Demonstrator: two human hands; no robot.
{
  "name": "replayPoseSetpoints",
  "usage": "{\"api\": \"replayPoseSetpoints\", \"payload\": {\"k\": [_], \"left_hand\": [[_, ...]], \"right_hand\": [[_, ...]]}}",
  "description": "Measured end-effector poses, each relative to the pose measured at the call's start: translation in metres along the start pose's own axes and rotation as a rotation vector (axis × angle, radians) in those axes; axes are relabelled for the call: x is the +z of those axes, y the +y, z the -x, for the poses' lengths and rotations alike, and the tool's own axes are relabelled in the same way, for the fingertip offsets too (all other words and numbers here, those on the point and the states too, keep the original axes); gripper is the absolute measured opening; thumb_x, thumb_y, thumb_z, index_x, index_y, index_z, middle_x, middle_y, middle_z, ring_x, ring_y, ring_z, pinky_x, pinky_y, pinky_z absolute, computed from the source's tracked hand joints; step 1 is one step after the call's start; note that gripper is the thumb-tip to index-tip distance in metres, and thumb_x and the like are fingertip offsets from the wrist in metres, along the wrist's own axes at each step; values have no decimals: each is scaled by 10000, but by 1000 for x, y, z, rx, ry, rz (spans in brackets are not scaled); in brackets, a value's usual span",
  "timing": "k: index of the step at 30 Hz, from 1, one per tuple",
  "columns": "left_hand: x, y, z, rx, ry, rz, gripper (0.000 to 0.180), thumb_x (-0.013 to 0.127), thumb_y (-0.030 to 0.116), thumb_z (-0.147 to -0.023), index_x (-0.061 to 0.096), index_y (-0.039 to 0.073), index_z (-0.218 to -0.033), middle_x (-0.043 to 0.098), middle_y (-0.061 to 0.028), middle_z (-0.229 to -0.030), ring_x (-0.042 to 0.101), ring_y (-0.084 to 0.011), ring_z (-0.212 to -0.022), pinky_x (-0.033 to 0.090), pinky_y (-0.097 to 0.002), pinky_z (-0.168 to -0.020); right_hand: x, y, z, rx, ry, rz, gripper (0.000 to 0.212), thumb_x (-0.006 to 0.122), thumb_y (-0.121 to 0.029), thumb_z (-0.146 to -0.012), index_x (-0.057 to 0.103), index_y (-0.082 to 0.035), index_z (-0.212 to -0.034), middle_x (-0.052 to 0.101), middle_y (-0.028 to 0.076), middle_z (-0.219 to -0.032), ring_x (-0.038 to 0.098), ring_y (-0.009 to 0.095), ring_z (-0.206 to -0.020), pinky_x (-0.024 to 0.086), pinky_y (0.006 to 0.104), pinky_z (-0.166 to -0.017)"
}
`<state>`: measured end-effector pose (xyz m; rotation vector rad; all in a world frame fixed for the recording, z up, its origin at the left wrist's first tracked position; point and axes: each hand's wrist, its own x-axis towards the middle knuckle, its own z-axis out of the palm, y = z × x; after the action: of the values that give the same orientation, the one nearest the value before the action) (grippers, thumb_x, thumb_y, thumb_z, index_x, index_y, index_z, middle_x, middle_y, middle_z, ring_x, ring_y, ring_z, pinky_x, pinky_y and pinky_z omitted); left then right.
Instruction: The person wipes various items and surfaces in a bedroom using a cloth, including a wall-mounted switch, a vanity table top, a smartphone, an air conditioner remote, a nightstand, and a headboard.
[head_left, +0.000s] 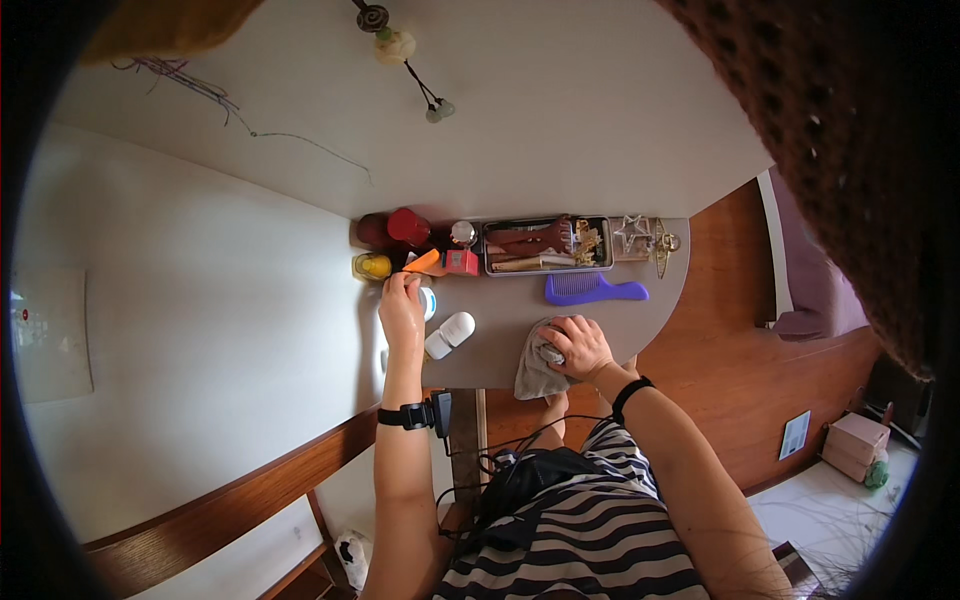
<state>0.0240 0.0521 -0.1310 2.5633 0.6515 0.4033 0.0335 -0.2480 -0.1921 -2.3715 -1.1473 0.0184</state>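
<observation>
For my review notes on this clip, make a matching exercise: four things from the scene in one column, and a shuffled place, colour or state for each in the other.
Things:
1. Comb
2. Cloth
3. White bottle
4. Rectangular tray

Descriptions:
A. Between the left hand and the right hand
B. Filled with hair clips and similar small items
C. Purple, with a handle at one end
D. Grey, bunched under the right hand

Right pairs: 1-C, 2-D, 3-A, 4-B
</observation>
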Motion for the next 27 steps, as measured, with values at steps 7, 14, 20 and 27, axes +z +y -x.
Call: {"api": "replayPoseSetpoints", "payload": {"k": [7,14,20,27], "left_hand": [[-6,5,0,-47,-10,34,197,589,115,-823,562,0,-982,605,-195,-969,565,-375,-865,446,-399,-762],[-10,10,2,-66,-39,42,225,623,93,-800,558,7,-998,599,-181,-983,565,-361,-887,446,-392,-771],[-20,22,5,-150,-37,69,285,650,108,-786,533,14,-1028,590,-165,-970,592,-319,-804,463,-389,-713],[-20,19,33,108,-353,-159,327,678,111,-743,529,77,-1032,584,-104,-992,599,-312,-855,470,-398,-718]], "right_hand": [[-2,-2,-1,19,3,-22,663,762,-264,-549,504,-199,-1156,504,20,-1073,509,221,-943,430,355,-764],[-4,-4,-1,39,-16,-24,640,762,-253,-557,520,-194,-1147,511,17,-1071,510,215,-961,426,358,-785],[0,0,0,11,15,1,668,756,-285,-554,499,-201,-1165,504,24,-1065,507,225,-916,427,348,-743],[-3,-1,-1,21,0,-5,665,755,-281,-555,499,-190,-1162,507,27,-1066,507,229,-924,428,354,-749]]}}
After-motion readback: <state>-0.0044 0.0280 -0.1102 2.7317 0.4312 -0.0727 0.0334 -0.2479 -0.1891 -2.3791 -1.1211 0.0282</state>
